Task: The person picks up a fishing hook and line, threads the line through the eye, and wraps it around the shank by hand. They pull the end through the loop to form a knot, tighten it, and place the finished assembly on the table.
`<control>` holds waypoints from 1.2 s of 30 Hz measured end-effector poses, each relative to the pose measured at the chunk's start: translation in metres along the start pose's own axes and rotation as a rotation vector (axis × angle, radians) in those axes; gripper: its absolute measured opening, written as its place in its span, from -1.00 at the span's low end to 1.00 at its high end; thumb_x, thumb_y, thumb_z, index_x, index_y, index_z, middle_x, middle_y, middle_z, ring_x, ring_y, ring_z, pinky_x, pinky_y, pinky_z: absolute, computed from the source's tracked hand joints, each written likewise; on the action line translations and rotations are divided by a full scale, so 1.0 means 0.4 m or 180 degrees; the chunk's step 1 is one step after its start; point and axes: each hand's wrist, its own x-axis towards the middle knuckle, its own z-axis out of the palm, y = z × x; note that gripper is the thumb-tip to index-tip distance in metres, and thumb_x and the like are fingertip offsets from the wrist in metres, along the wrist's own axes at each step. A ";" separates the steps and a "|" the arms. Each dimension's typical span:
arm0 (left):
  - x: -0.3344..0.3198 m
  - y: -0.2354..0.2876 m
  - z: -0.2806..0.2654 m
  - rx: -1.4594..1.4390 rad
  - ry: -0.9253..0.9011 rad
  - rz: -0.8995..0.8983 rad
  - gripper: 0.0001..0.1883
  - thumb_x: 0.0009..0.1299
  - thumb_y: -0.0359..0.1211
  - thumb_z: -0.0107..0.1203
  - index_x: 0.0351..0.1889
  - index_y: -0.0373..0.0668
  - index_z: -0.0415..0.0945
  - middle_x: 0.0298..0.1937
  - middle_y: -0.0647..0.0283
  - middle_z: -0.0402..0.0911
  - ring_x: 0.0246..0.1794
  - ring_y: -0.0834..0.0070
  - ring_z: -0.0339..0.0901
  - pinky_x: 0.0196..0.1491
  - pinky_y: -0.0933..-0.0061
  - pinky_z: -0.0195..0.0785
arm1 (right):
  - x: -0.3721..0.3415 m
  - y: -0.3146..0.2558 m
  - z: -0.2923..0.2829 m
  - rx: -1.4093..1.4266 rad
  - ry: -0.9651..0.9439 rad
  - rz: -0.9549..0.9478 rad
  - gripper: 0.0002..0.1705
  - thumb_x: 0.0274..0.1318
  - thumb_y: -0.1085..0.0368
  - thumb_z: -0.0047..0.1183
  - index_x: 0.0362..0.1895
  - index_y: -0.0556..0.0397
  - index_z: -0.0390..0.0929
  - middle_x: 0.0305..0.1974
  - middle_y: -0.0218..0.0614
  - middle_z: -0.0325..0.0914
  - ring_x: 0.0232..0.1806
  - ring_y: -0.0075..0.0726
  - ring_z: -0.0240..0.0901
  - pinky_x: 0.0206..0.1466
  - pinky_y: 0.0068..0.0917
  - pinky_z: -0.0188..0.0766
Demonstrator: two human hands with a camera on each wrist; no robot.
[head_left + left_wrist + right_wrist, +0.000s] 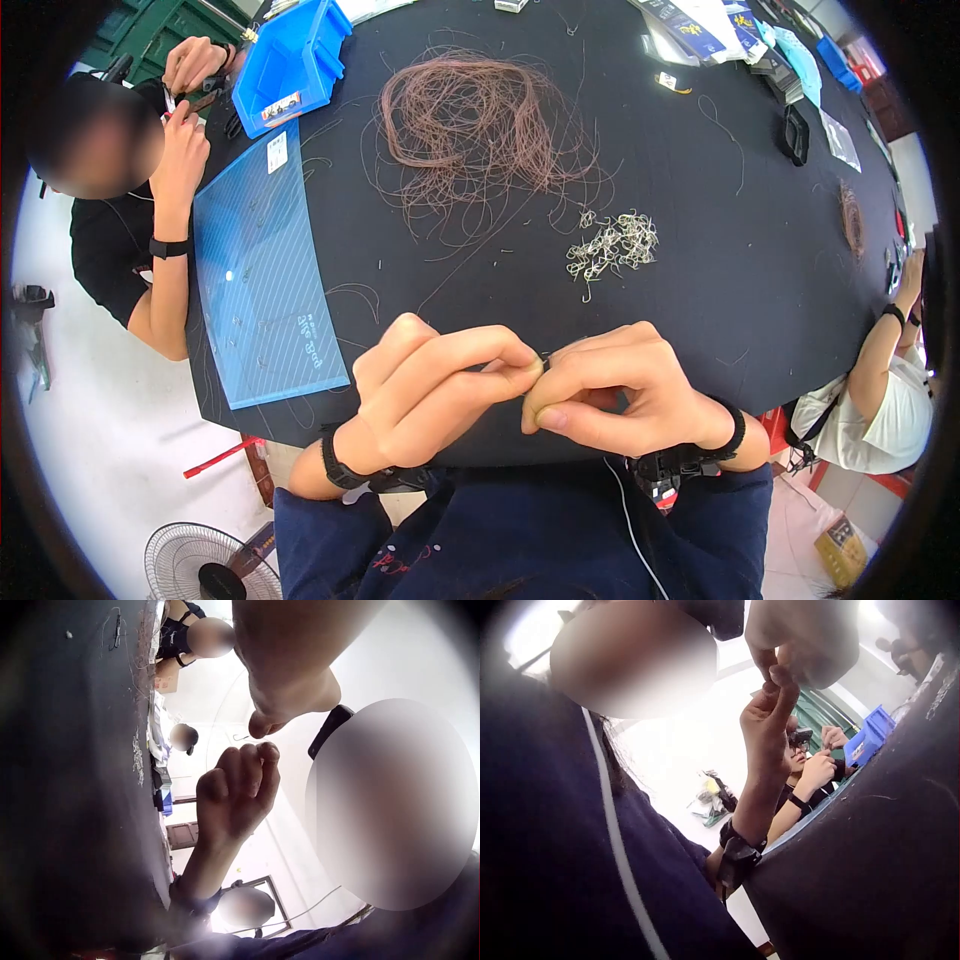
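In the head view my left hand (440,390) pinches with thumb and forefinger, right beside the bent fingers of my right hand (625,395). A small fish hook (240,737) juts from the left fingertips in the left wrist view. The right hand is curled, its thumb against the side of the forefinger; I cannot tell what lies between them. Both hands are raised over the table's near edge. Beyond them lie a heap of silvery fish hooks (615,243) and a loose tangle of brown fishing line (470,120), with one strand trailing toward the left hand.
A translucent blue zip bag (265,280) lies on the black table (700,300) at the left, below a blue bin (290,70). Packets (700,30) and a small black tray (795,135) sit far right. A person (170,200) works at the left, another (870,390) at the right.
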 end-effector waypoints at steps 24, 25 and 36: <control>0.008 -0.008 -0.024 -0.0314 0.0233 -0.0385 -0.75 -0.12 -0.47 0.41 -0.51 -0.05 0.56 -0.38 0.32 0.59 -0.52 0.58 0.29 -0.46 0.59 0.03 | -0.005 0.027 0.016 0.0639 0.0175 0.0545 -0.92 0.10 0.42 0.07 -0.39 0.13 0.61 -0.57 -0.51 0.53 -0.67 -0.87 0.17 -0.66 -0.75 -0.02; 0.008 -0.009 -0.026 -0.0259 0.0204 -0.0355 -0.74 -0.12 -0.46 0.41 -0.50 -0.04 0.56 -0.38 0.33 0.59 -0.52 0.58 0.29 -0.45 0.58 0.03 | -0.004 0.015 0.013 0.0624 0.0144 0.0541 -0.91 0.09 0.44 0.06 -0.41 0.16 0.61 -0.55 -0.46 0.56 -0.67 -0.85 0.20 -0.66 -0.75 0.01; 0.004 -0.001 -0.031 0.0060 -0.0106 -0.0116 -0.75 -0.11 -0.42 0.39 -0.46 -0.01 0.59 -0.33 0.43 0.61 -0.48 0.60 0.33 -0.46 0.59 0.03 | 0.002 -0.005 0.016 0.0429 0.0091 0.0160 -0.91 0.01 0.49 0.06 -0.42 0.15 0.63 -0.54 -0.36 0.58 -0.73 -0.72 0.25 -0.72 -0.70 0.01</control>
